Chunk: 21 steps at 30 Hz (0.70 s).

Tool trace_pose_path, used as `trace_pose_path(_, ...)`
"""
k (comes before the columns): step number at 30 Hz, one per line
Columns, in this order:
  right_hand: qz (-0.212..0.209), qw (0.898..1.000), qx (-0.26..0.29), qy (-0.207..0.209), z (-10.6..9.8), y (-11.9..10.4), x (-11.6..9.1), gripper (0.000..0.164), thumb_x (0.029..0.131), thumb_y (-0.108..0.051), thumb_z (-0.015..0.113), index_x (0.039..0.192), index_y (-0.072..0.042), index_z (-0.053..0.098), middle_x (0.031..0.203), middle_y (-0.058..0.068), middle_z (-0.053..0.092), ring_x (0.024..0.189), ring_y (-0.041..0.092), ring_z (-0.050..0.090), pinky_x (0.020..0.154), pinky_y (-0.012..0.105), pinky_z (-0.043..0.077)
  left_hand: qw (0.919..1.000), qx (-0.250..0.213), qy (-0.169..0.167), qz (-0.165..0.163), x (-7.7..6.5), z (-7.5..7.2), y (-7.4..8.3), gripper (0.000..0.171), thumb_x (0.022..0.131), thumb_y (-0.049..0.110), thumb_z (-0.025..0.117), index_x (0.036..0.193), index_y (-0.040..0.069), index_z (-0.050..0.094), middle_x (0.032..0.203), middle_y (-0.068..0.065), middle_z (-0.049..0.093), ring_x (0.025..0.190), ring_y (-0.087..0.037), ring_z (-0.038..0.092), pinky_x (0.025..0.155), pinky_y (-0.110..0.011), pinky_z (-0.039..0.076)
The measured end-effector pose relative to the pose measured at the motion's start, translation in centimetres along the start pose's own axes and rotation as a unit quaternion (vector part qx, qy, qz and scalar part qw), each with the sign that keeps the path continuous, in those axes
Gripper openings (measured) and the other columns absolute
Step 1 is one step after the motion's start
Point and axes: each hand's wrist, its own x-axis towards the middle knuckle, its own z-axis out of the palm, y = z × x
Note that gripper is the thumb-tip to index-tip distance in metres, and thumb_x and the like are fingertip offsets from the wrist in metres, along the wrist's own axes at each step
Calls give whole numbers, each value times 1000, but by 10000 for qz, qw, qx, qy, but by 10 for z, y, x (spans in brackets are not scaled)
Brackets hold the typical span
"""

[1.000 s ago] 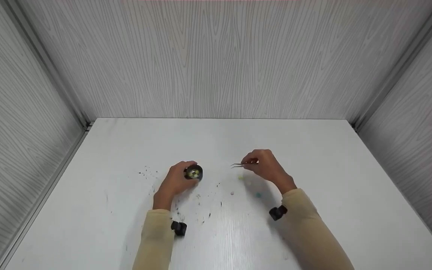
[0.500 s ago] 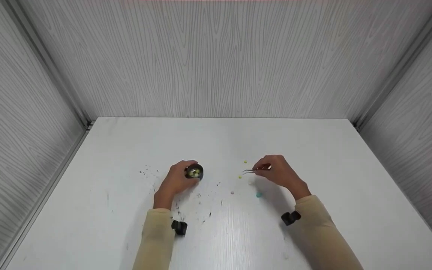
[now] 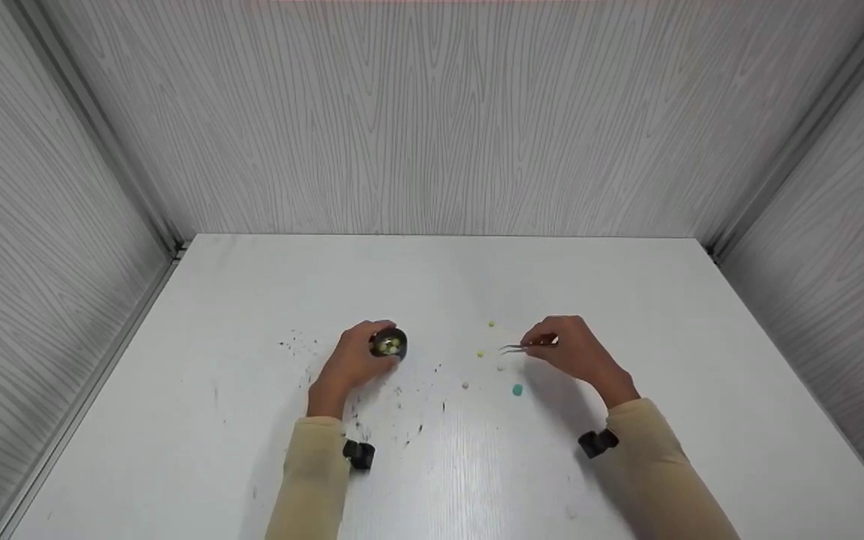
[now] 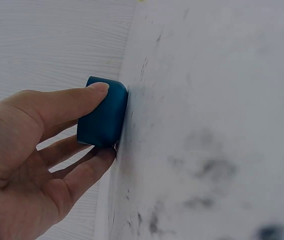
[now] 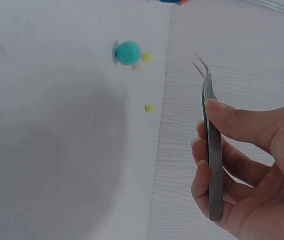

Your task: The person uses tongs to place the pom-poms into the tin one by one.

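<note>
Our left hand (image 3: 353, 367) grips a cup (image 4: 102, 115), our right hand (image 3: 576, 352) pinches tweezers (image 5: 215, 172) between fingers (image 5: 202, 179); probably picking up balls (image 5: 128, 53), we next need lowered, steady aim.

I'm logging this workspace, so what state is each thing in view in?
Blue cup: upright, mouth up, small balls inside, gripped by the left hand.
Tweezers: tips parted, nothing between them, held by the right hand.
Turquoise ball: loose on the table.
Farther yellow ball: loose.
Nearer yellow ball: loose.
Table: marked with dark specks.
</note>
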Motion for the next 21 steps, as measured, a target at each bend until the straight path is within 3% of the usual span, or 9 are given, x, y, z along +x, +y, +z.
trace_pose_path(12, -69, 9999, -102, 41, -4, 8, -13, 14, 86, 3, 79, 95, -8, 82, 89, 6, 77, 81, 14, 67, 75, 23, 56, 9999, 138, -52, 2, 0, -1, 0, 59, 91, 11, 78, 146, 8, 57, 144, -19, 59, 134, -39, 57, 112, -54, 47)
trace_pose_path(21, 128, 9996, -270, -9, -5, 10, -20, 16, 85, 3, 79, 96, -9, 83, 89, 5, 77, 81, 13, 66, 75, 25, 55, 10000, 43, -26, 59, 0, -1, -1, 59, 90, 10, 79, 145, 7, 58, 146, -20, 59, 137, -39, 55, 114, -55, 45)
